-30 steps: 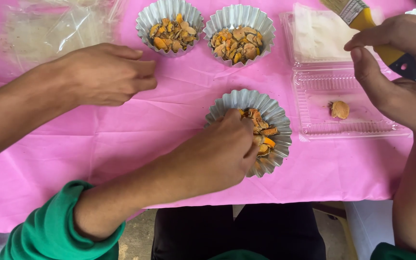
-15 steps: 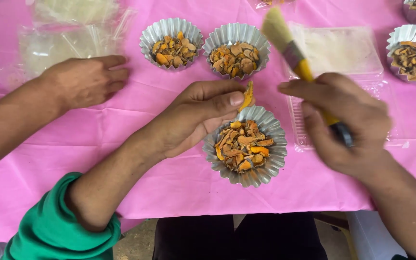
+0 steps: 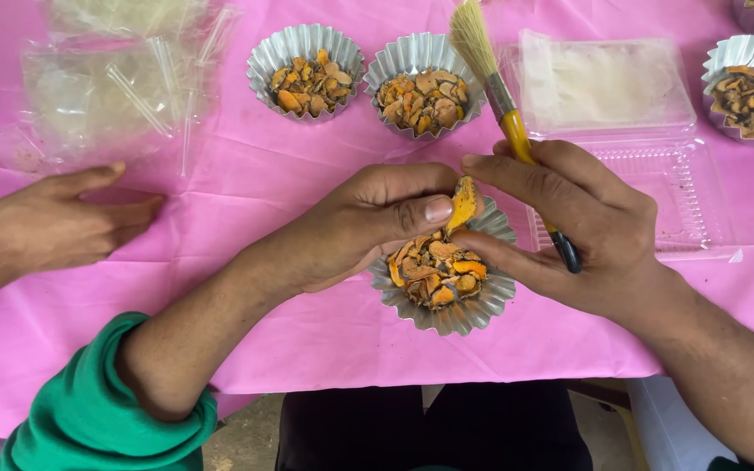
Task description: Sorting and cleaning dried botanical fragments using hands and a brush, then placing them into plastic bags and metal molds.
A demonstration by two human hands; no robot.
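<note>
One brush (image 3: 510,122), bristles pointing up-left.

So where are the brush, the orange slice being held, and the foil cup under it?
Brush (image 3: 473,39), head view, on the bristles.
Orange slice (image 3: 462,207), head view, on its upper flat face.
Foil cup (image 3: 455,318), head view, on its near fluted rim.

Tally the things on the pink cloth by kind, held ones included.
Fluted foil cups with orange-brown chips: 5 (one, one cut off at the top right corner)
Clear plastic clamshell tray: 1
Brush in the right hand: 1
Orange chip in the left hand: 1
Clear bag pile: 1
Total: 9
</note>
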